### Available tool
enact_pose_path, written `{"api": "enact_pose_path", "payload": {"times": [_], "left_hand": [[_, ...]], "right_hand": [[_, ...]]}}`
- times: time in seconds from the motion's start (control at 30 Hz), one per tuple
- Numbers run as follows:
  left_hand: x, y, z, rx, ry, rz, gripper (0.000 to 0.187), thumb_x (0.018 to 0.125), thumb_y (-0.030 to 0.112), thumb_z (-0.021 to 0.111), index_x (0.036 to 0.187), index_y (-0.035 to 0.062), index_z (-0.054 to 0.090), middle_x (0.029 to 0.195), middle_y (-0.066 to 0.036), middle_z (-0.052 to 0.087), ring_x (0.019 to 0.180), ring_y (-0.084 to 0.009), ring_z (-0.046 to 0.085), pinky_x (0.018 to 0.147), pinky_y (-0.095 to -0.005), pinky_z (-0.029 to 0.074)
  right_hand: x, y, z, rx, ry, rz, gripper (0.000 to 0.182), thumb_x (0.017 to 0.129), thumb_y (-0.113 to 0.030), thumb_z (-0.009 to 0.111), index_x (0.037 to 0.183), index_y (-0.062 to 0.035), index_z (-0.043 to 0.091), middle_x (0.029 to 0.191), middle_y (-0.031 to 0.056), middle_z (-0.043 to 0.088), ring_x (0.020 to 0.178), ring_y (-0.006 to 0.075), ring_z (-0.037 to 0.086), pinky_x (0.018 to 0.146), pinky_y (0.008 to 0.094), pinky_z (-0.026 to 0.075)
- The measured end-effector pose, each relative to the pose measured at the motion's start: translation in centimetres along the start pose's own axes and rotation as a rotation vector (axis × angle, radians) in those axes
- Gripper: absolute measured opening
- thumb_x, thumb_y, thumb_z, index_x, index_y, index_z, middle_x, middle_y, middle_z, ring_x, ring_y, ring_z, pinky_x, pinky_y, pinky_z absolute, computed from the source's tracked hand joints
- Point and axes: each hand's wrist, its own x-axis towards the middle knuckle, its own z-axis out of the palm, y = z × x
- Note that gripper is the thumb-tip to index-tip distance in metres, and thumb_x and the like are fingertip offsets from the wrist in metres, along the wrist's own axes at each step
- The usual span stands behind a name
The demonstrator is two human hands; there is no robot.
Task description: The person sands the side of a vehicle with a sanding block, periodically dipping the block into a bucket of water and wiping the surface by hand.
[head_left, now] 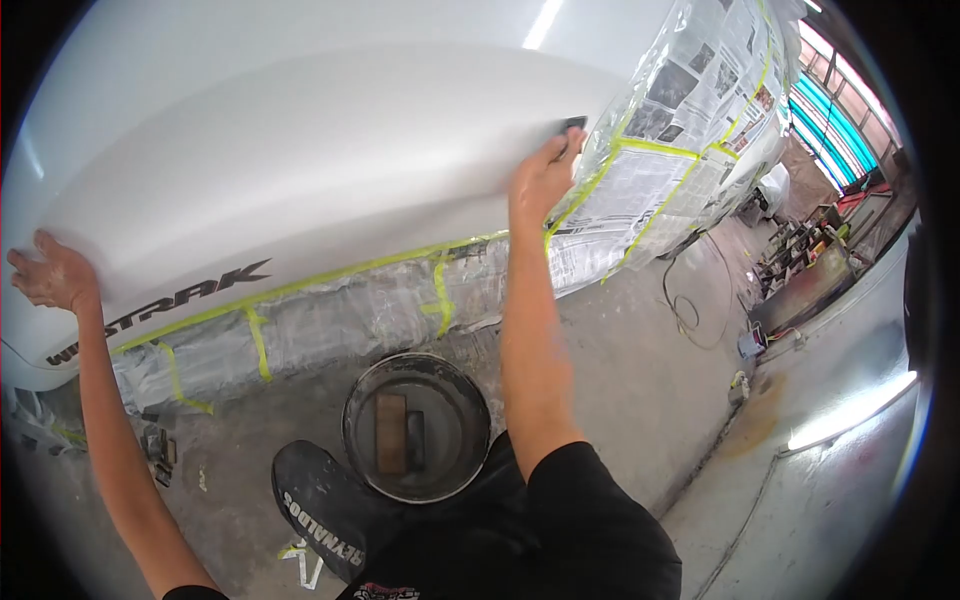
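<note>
A pale car body panel (330, 130) fills the upper left, with dark lettering (200, 290) low on it. My left hand (55, 272) lies against the panel's left end, fingers spread, above the lettering. Near the panel's right end, my right hand (545, 178) grips a dark sanding pad (574, 124) and presses it to the surface. Most of that pad is covered by the fingers, and the hand is slightly blurred. Right beside it begins the newspaper masking (610, 190), held with yellow-green tape (660, 147).
Between my legs stands a round black tub (352, 425) of water, holding a brown block (391, 432) and a darker block (416, 440). Taped plastic sheeting (340, 305) covers the car's lower edge. A cable (683, 312) loops over the floor; tools and clutter (810, 245) sit at right.
</note>
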Motion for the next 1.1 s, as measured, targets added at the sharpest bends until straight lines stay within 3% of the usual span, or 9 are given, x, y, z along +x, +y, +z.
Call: {"api": "enact_pose_path", "payload": {"times": [0.13, 0.2, 0.33, 0.47, 0.63, 0.77, 0.93, 1.0, 1.1], "left_hand": [[-0.1, -0.7, -0.3, 0.066, -0.015, 0.019, 0.072, 0.094, 0.054, 0.046, 0.146, 0.0054, 0.035, 0.143, -0.036, 0.034, 0.132, -0.0499, 0.034, 0.108, -0.0580, 0.026], [0.1, -0.7, -0.3, 0.069, 0.004, 0.017, 0.073, 0.093, 0.054, 0.046, 0.146, 0.0047, 0.035, 0.142, -0.035, 0.034, 0.132, -0.0498, 0.034, 0.109, -0.0573, 0.026], [-0.4, -1.2, 0.3, 0.032, 0.023, -0.020, 0.077, 0.094, 0.059, 0.045, 0.146, 0.0031, 0.037, 0.148, -0.026, 0.037, 0.139, -0.0403, 0.028, 0.113, -0.0522, 0.019], [-0.3, -3.7, 1.4, 0.055, -0.046, -0.077, 0.077, 0.094, 0.060, 0.043, 0.144, 0.0026, 0.040, 0.148, -0.027, 0.037, 0.136, -0.0424, 0.030, 0.111, -0.0537, 0.022], [-0.4, -3.5, 1.3, 0.066, -0.018, -0.053, 0.078, 0.093, 0.062, 0.042, 0.140, 0.0003, 0.046, 0.145, -0.029, 0.039, 0.132, -0.0437, 0.034, 0.108, -0.0546, 0.025], [-0.5, -5.1, 2.4, 0.156, -0.021, -0.096, 0.077, 0.093, 0.062, 0.043, 0.140, 0.0008, 0.046, 0.140, -0.030, 0.044, 0.129, -0.0439, 0.036, 0.108, -0.0539, 0.027], [0.1, -9.4, 4.2, 0.228, -0.108, -0.138, 0.072, 0.093, 0.058, 0.047, 0.140, 0.0034, 0.047, 0.137, -0.029, 0.047, 0.129, -0.0432, 0.039, 0.107, -0.0532, 0.029], [0.2, -3.6, 1.4, 0.130, -0.006, -0.028, 0.070, 0.093, 0.056, 0.049, 0.138, 0.0030, 0.048, 0.137, -0.028, 0.047, 0.127, -0.0428, 0.043, 0.106, -0.0538, 0.032], [0.0, -1.6, 0.3, 0.137, 0.087, 0.089, 0.067, 0.093, 0.052, 0.050, 0.138, 0.0022, 0.048, 0.138, -0.027, 0.048, 0.123, -0.0427, 0.048, 0.104, -0.0540, 0.034]], "right_hand": [[-5.8, -6.0, 4.4, -0.096, -0.044, 0.026, 0.067, 0.105, -0.038, 0.029, 0.153, 0.0039, 0.010, 0.162, 0.0220, 0.005, 0.150, 0.0359, 0.004, 0.115, 0.0644, 0.001], [-13.2, -8.7, 6.6, -0.212, -0.115, -0.234, 0.068, 0.103, -0.036, 0.034, 0.154, 0.0012, 0.009, 0.162, 0.0215, 0.006, 0.150, 0.0354, 0.004, 0.113, 0.0671, 0.000], [-8.1, -5.4, 3.7, -0.164, -0.085, -0.065, 0.068, 0.103, -0.036, 0.038, 0.154, 0.0009, 0.012, 0.162, 0.0209, 0.007, 0.151, 0.0349, 0.003, 0.113, 0.0664, -0.001], [3.0, -1.5, -0.1, -0.006, 0.077, 0.311, 0.067, 0.106, -0.043, 0.022, 0.152, 0.0049, 0.014, 0.161, 0.0226, 0.011, 0.149, 0.0390, 0.006, 0.113, 0.0675, 0.004], [-4.1, -3.2, 1.9, -0.180, -0.081, 0.114, 0.067, 0.105, -0.042, 0.023, 0.152, 0.0047, 0.013, 0.161, 0.0237, 0.008, 0.149, 0.0411, 0.008, 0.113, 0.0672, 0.003], [2.6, -1.5, -0.4, -0.017, 0.024, 0.136, 0.066, 0.105, -0.041, 0.024, 0.153, 0.0034, 0.013, 0.161, 0.0241, 0.009, 0.149, 0.0386, 0.007, 0.114, 0.0649, 0.000], [1.5, -0.1, -1.4, -0.103, -0.023, 0.168, 0.064, 0.106, -0.040, 0.022, 0.153, 0.0037, 0.016, 0.161, 0.0228, 0.009, 0.150, 0.0369, 0.007, 0.115, 0.0629, -0.002], [1.9, -0.6, -1.3, -0.057, -0.011, 0.244, 0.064, 0.106, -0.040, 0.022, 0.152, 0.0038, 0.017, 0.161, 0.0214, 0.010, 0.150, 0.0359, 0.008, 0.115, 0.0625, -0.003], [3.9, -0.7, -1.5, 0.179, 0.029, 0.080, 0.064, 0.106, -0.040, 0.023, 0.152, 0.0039, 0.017, 0.161, 0.0212, 0.011, 0.150, 0.0365, 0.008, 0.115, 0.0623, -0.003]]}}
